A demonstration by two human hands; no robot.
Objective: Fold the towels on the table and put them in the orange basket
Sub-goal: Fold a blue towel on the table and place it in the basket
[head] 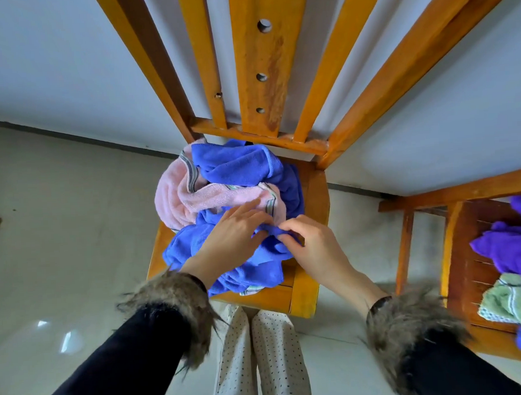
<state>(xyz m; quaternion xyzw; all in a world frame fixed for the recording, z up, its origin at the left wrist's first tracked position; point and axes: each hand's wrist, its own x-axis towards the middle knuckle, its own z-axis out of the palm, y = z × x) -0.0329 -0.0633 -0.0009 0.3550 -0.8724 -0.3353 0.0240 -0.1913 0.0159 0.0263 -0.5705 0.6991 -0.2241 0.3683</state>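
From the head view, a blue towel (256,258) is being pinched by the right hand (313,246), with the left hand (234,238) lying flat and open on it. It probably is being picked out for folding next (no basket is seen). A pink towel (187,198) is lying just beyond the hands on a wooden chair (303,297), which is standing on a pale floor (59,238).

Orange wooden chair (308,191) sits against a pale wall (49,51), second chair (455,247) off right, glossy grey floor (50,238) (light glare on it).
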